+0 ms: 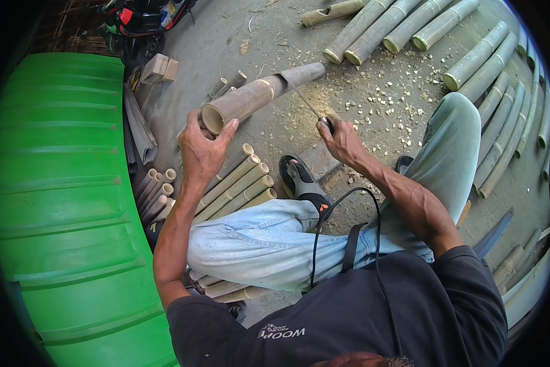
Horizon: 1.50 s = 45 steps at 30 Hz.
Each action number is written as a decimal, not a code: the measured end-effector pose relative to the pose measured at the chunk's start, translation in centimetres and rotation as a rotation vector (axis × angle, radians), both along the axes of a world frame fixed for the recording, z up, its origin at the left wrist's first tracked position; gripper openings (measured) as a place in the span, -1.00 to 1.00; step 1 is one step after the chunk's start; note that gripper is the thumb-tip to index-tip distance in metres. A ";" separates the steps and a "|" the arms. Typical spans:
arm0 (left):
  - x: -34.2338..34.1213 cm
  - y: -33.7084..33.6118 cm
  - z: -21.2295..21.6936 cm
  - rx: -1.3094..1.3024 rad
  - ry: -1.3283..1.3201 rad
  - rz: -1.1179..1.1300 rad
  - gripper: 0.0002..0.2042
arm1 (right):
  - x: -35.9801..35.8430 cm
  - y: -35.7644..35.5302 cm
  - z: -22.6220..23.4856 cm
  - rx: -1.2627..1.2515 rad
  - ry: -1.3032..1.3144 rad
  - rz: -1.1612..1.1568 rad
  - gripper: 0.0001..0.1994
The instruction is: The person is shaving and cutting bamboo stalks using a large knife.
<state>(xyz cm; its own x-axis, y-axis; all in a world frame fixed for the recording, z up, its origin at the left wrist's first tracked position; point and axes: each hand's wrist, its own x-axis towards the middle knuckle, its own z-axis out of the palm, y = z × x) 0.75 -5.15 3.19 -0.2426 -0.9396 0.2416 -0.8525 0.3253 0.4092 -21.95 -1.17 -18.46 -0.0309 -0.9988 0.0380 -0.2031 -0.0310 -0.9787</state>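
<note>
A thick brown bamboo tube (244,101) slants up to the right in front of me, with a notch cut in its upper side. My left hand (204,147) is closed round its hollow near end, thumb on the rim. In my right hand (342,139) is a dark-handled knife (304,103) with a long, thin blade. Its tip reaches the notch; whether it touches the bamboo there I cannot tell. Pale sawdust and chips (379,104) lie on the ground beyond my right hand.
Slim bamboo poles (241,186) lie bundled by my left leg. Several thick bamboo tubes (403,27) lie at the back, and more tubes (501,137) curve along the right. A green ribbed sheet (61,202) fills the left side. A black cable (315,257) hangs across my lap.
</note>
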 end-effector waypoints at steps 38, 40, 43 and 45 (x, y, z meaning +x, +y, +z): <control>0.2 -0.7 0.2 0.068 0.145 0.138 -0.40 | 1.1 1.3 2.5 -0.225 0.088 0.096 -0.72; -0.7 -0.2 0.9 0.053 0.051 0.067 -0.44 | 0.8 1.6 2.5 -0.206 0.046 0.121 -0.71; -0.8 0.2 0.7 -0.001 -0.014 -0.031 -0.46 | 0.2 0.1 0.3 -0.057 -0.068 0.039 -0.69; 0.0 0.3 0.4 0.021 -0.026 -0.016 -0.48 | -0.9 -0.8 -0.4 0.066 0.040 0.012 -0.67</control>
